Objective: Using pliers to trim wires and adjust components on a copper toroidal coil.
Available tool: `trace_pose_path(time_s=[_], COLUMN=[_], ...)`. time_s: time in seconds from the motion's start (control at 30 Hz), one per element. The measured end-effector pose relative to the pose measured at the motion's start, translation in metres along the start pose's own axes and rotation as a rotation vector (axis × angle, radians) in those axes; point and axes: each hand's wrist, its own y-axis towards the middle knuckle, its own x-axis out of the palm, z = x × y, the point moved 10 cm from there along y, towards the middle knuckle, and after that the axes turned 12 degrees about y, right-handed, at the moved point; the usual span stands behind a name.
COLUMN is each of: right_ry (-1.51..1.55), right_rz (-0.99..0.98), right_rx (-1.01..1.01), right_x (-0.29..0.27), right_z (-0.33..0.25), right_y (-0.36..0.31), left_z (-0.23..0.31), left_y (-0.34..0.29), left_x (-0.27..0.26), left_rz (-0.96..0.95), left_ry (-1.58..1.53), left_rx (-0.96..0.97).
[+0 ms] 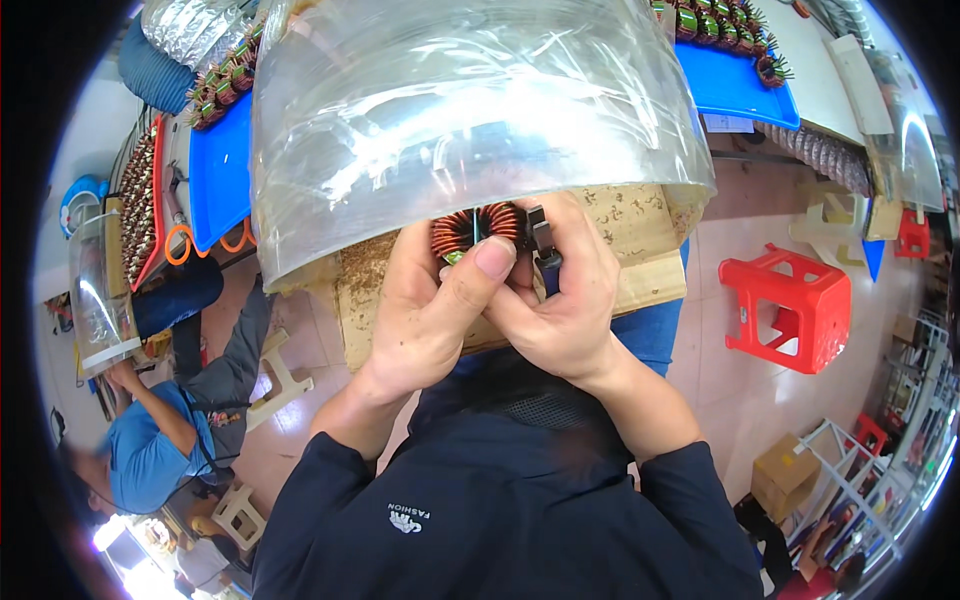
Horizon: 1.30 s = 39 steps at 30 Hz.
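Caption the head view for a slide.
Left hand holds a copper-wound coil, right hand a dark tool, by a clear shield.

Illumination is bright and even across the centre; the left hand point(425, 310) and right hand point(560, 290) appear clear. Strong white glare and streaked reflections cover the clear plastic shield point(480, 120). A lamp point(145, 578) at lower left is overexposed. The floor point(700, 385) shows glossy reflections at left. The dark jacket point(480, 520) retains little shading detail and bears a blurred brownish patch. Fisheye distortion bends the shelving point(925, 400) at right; edge detail softens, and the corners are black.
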Motion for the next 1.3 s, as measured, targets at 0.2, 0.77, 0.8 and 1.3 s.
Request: trace_pose_path(time_s=[0.2, 0.77, 0.8, 1.3], right_ry=[-0.006, 0.077, 0.078, 0.071], right_rz=[0.009, 0.028, 0.029, 0.011], right_rx=[-0.004, 0.012, 0.011, 0.135], right_x=[0.001, 0.0, 0.0, 0.002], right_z=[0.002, 0.013, 0.012, 0.02], right_y=[-0.002, 0.005, 0.006, 0.014], left_z=[0.003, 0.008, 0.009, 0.012], left_y=[-0.001, 0.011, 0.011, 0.019], left_x=[0.0, -0.001, -0.001, -0.005], left_rz=[0.022, 0.06, 0.059, 0.118], left_ry=[-0.008, 0.006, 0.008, 0.032], left_rx=[0.047, 0.075, 0.076, 0.063])
